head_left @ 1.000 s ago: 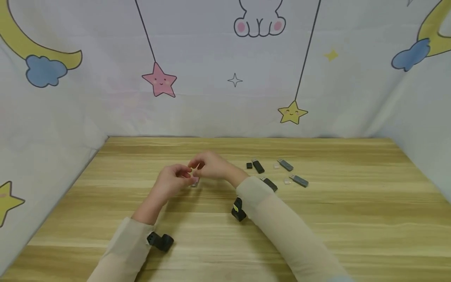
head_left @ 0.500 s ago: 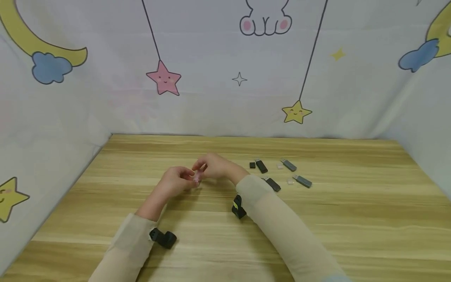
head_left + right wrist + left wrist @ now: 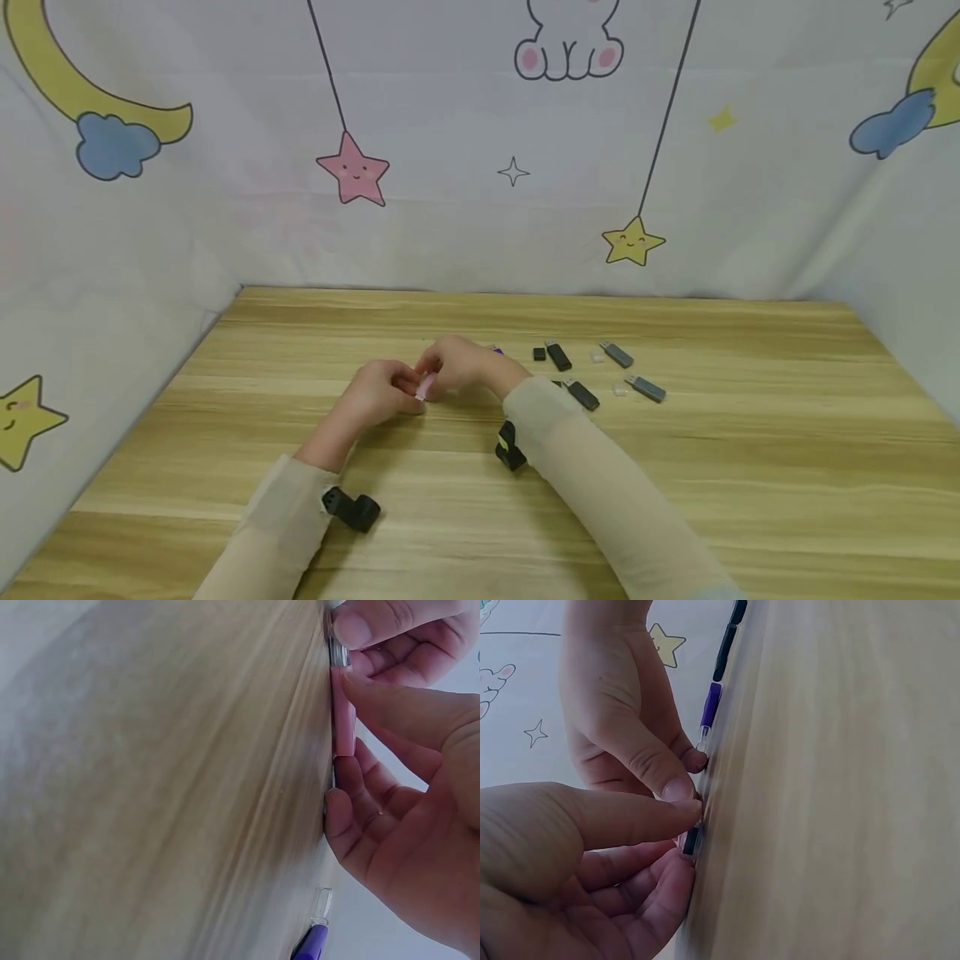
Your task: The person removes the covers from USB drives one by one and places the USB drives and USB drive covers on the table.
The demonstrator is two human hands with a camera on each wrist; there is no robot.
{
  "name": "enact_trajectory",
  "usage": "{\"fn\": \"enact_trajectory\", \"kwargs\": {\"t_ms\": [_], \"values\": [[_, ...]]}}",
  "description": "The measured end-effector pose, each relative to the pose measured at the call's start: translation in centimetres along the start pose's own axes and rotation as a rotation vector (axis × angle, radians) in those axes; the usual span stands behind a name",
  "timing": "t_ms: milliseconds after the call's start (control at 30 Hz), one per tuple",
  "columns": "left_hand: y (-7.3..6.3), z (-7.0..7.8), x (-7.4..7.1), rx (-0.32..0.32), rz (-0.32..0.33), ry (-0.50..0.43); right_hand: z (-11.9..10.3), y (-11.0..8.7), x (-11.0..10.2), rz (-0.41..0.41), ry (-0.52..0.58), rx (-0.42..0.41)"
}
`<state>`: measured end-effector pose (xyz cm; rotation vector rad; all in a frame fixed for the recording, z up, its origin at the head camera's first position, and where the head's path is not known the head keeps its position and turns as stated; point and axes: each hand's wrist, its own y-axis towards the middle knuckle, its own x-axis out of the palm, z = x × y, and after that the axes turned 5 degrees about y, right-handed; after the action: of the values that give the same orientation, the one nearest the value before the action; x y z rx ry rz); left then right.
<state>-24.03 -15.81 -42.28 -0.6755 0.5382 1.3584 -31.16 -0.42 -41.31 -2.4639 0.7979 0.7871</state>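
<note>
Both hands meet over a pink USB flash drive (image 3: 427, 385) left of the table's middle. The right hand (image 3: 461, 362) pinches its pink body (image 3: 343, 712) between thumb and fingers. At the drive's connector end, the left hand (image 3: 378, 392) pinches a small clear cap (image 3: 690, 841), its thumb and fingertips hiding much of it. In the right wrist view the drive lies low along the wooden surface, and the left fingertips (image 3: 352, 630) sit right at its clear end. A purple flash drive with a clear end (image 3: 309, 943) lies beyond the right hand.
Right of the right forearm lie a black flash drive (image 3: 558, 357) with a black cap (image 3: 539, 354), another dark one (image 3: 582, 395), and two grey ones (image 3: 617, 354) with clear caps (image 3: 619, 389) beside them. A patterned cloth (image 3: 450, 208) rises behind the wooden table (image 3: 750, 467).
The right hand has come down and closer to the left, now gripping the pink body, which shows tilted between them. The purple drive now peeks out behind the right wrist. The head view has shifted slightly.
</note>
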Motion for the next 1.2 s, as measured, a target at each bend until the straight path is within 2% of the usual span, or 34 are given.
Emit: {"fn": "enact_trajectory", "kwargs": {"t_ms": [333, 633, 800, 1067, 1200], "values": [[0.0, -0.1, 0.2, 0.061, 0.019, 0.042, -0.2, -0.6, 0.1, -0.018, -0.075, 0.011], [-0.1, -0.1, 0.0, 0.066, 0.059, 0.011, 0.0, -1.1, 0.0, -0.013, -0.111, -0.013], [-0.3, 0.4, -0.2, 0.072, 0.052, -0.006, 0.7, -1.8, -0.2, 0.0, -0.062, -0.056], [-1.3, 2.2, -0.5, 0.188, 0.033, 0.011, 1.1, -4.2, -0.6, 0.01, 0.089, -0.121], [-2.0, 3.4, -0.4, 0.27, 0.03, 0.015, 1.1, -5.6, -0.9, 0.013, 0.127, -0.143]]}}
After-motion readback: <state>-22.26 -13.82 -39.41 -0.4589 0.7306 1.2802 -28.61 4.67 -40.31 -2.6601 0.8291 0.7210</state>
